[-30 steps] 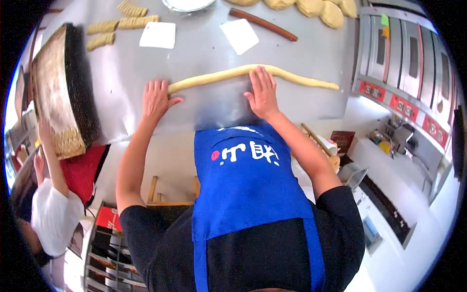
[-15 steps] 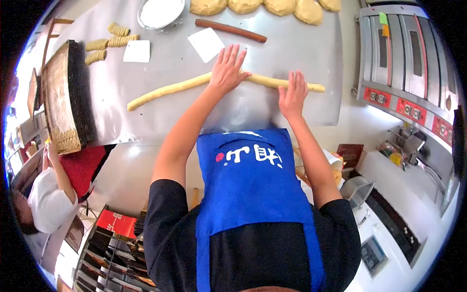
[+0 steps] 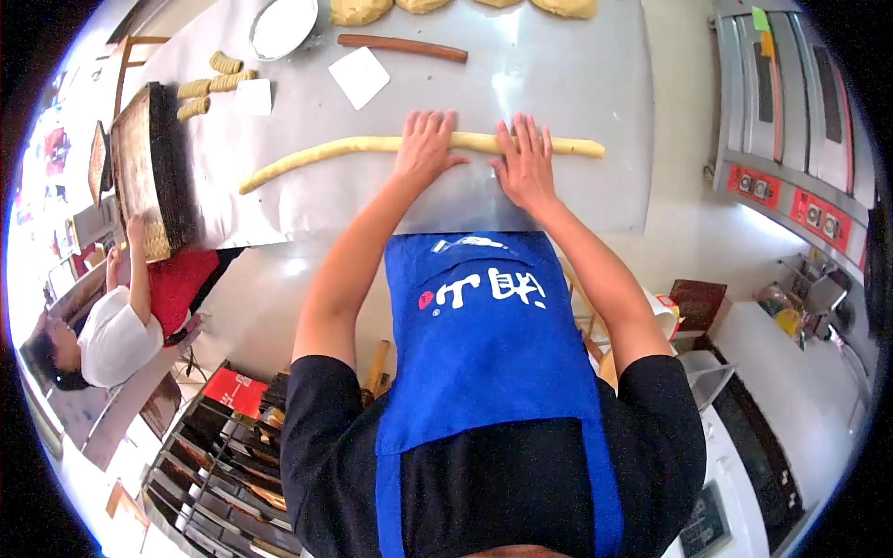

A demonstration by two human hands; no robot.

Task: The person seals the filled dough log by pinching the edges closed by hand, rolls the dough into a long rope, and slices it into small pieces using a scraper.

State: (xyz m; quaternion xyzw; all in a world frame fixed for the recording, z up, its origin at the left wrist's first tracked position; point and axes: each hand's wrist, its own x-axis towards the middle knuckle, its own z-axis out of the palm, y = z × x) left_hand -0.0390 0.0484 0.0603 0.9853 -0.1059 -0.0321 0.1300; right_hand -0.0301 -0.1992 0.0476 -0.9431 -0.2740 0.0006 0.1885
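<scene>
A long rope of yellow dough [image 3: 326,150] lies across the metal table [image 3: 307,209], curving down at its left end. My left hand [image 3: 426,149] rests flat over the rope near its middle, fingers apart. Just right of it, my right hand [image 3: 526,167] lies on the same rope with fingers spread and thumb toward the left hand. Above the rope are a white square scraper [image 3: 359,78] and a brown rolling stick [image 3: 403,47]. Another white scraper [image 3: 254,97] sits beside several short ridged dough pieces [image 3: 193,109].
Large dough lumps [image 3: 423,4] and a bowl of white powder [image 3: 284,28] stand at the far edge. A woven tray [image 3: 139,177] is at the table's left end. A person in a white shirt [image 3: 119,337] is at the left. An oven [image 3: 791,121] stands at the right.
Since the earliest frame, my left hand has moved from the rope's left end to its middle. My right hand went right, then back left beside it. The view has shifted.
</scene>
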